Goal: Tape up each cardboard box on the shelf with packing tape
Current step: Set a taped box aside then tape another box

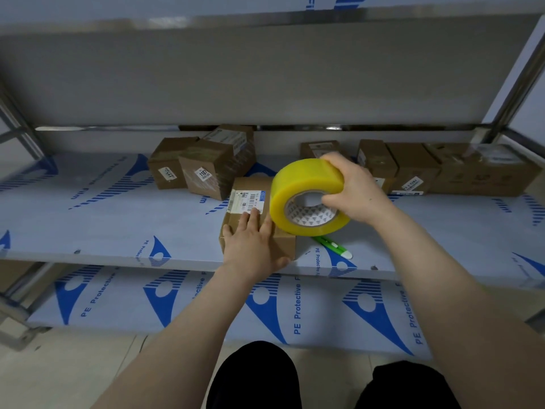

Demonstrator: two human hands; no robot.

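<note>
A small cardboard box (250,187) with a white barcode label lies near the front edge of the shelf (103,219). My left hand (253,243) lies flat on its top, fingers straight, pressing it down. My right hand (351,187) grips a large roll of yellow packing tape (303,184), thumb through its core, and holds it over the right end of the box. Whether a strip of tape runs from the roll to the box cannot be told.
Three cardboard boxes (206,169) are piled at the back left, and a row of several boxes (413,169) stands at the back right. A green and white cutter (333,246) lies on the shelf just right of the box. A lower shelf (177,302) sits below.
</note>
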